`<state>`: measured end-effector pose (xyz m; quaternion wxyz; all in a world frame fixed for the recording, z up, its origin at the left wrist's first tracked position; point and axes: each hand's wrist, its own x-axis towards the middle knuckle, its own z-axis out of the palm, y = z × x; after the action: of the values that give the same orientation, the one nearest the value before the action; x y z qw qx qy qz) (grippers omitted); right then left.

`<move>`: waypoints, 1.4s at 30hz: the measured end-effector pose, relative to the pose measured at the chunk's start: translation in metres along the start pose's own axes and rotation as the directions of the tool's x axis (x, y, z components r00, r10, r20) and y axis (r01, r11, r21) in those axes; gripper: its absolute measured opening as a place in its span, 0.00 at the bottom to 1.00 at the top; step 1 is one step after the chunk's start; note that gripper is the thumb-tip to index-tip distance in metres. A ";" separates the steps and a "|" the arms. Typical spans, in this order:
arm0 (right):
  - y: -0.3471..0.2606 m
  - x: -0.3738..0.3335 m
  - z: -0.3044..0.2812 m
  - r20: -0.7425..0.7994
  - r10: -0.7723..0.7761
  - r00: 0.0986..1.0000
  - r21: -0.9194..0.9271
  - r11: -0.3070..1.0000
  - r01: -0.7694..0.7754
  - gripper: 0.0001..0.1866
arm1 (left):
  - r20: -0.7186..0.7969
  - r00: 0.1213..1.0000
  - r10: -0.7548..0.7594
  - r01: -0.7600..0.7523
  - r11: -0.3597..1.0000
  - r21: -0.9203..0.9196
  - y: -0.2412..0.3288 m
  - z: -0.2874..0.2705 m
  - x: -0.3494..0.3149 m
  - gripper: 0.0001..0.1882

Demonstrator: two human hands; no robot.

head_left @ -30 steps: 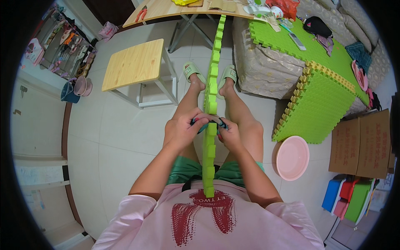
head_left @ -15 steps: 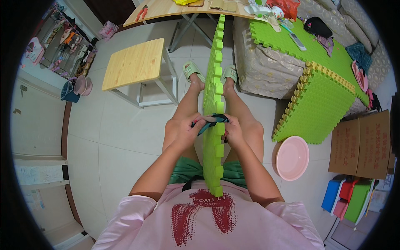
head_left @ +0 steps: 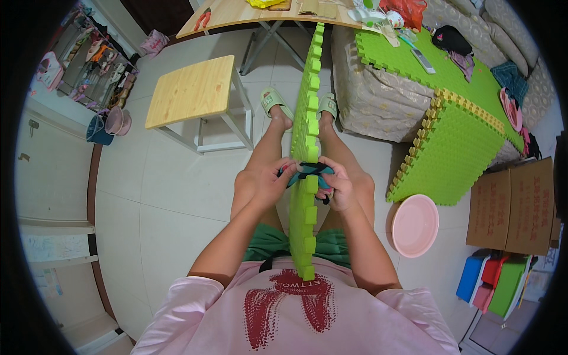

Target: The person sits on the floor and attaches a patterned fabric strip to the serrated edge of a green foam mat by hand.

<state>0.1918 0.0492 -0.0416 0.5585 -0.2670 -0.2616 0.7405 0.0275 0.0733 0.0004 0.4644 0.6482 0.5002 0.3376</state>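
Observation:
A green foam floor mat (head_left: pixel 303 219) with toothed edges stands on edge between my knees, reaching from my belly toward the table. A black-and-teal cloth strap (head_left: pixel 312 168) lies across its upper edge. My left hand (head_left: pixel 272 182) is closed on the strap at the mat's left side, thumb and fingers pinched. On the other side my right hand (head_left: pixel 339 187) grips the strap's teal part, with a dark end hanging below the fingers. Whether the strap passes all the way round the mat is hidden.
A wood-topped stool (head_left: pixel 192 92) stands front left, below a folding table (head_left: pixel 278 18). To the right, more green mats (head_left: pixel 452 151) lean against a covered sofa (head_left: pixel 373 94). A pink basin (head_left: pixel 415 226) and cardboard boxes (head_left: pixel 510 204) sit at the right.
My right hand has turned and shifted slightly right, and more of the strap's teal part shows there. My left hand has moved a little to the right, still pinching the strap.

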 end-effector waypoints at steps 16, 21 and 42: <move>0.036 -0.002 -0.038 -0.123 0.176 0.977 -0.026 0.983 -0.181 0.05 | 0.009 0.960 0.281 -0.281 0.958 0.060 0.013 -0.017 -0.002 0.08; -0.023 -0.010 0.002 -0.111 -0.210 0.971 -0.216 0.959 0.183 0.09 | -0.086 0.909 0.407 -0.404 0.913 0.054 0.027 -0.032 0.000 0.11; -0.031 0.019 0.067 0.001 -0.428 0.904 -0.825 0.511 0.242 0.15 | 0.070 0.992 -0.100 0.121 0.884 -0.452 -0.008 -0.032 0.015 0.08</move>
<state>0.1627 0.0691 0.0265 0.5309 -0.5092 -0.5577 0.3845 0.0004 0.0965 0.0036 0.6329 0.4992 0.4329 0.4036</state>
